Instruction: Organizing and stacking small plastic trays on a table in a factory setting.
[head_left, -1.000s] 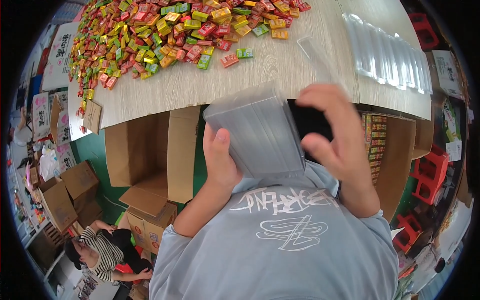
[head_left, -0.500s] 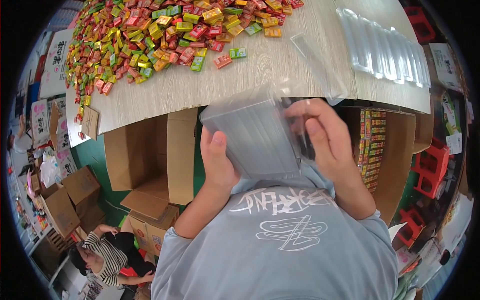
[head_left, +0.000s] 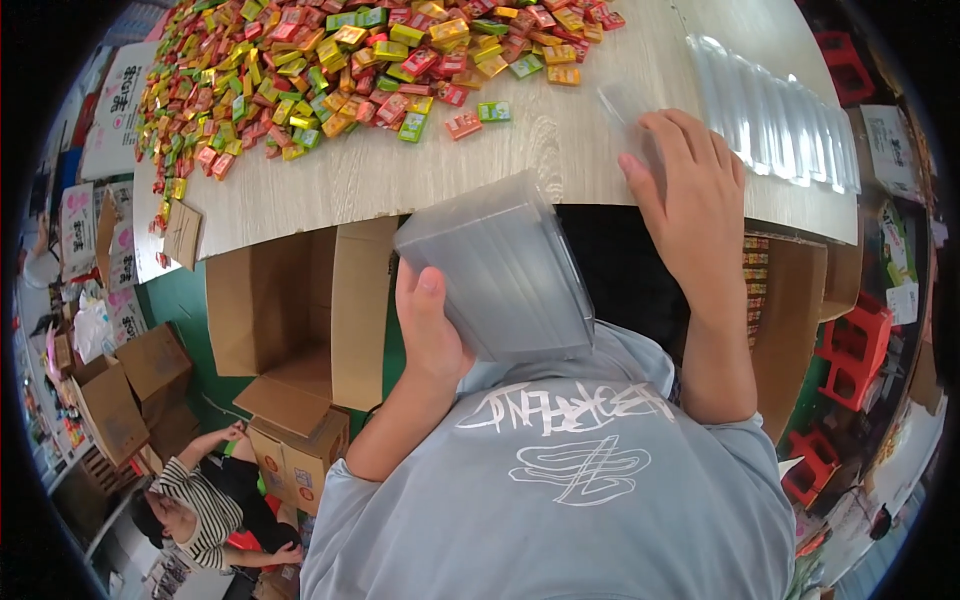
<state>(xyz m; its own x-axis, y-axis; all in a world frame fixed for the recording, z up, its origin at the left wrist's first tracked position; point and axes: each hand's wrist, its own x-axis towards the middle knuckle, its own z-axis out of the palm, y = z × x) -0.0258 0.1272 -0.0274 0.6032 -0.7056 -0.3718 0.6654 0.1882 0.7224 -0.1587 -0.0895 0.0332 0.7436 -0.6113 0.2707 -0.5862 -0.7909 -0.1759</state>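
My left hand (head_left: 428, 330) grips a stack of clear plastic trays (head_left: 495, 265) held against my chest, tilted toward the table edge. My right hand (head_left: 685, 190) lies flat on the wooden table (head_left: 560, 150), fingers spread over a single clear plastic tray (head_left: 625, 105) that it presses down. A row of clear plastic trays (head_left: 775, 115) lies just right of that hand. A big pile of small colourful candy packets (head_left: 330, 70) covers the far left of the table.
Open cardboard boxes (head_left: 290, 310) stand under the table to my left, and another box with packed goods (head_left: 790, 290) is at the right. A person in a striped shirt (head_left: 205, 500) crouches on the floor at lower left. Red stools (head_left: 855, 350) stand at right.
My right hand left the stack of trays and moved up and right onto the table, landing on a single tray. My left hand still holds the stack.
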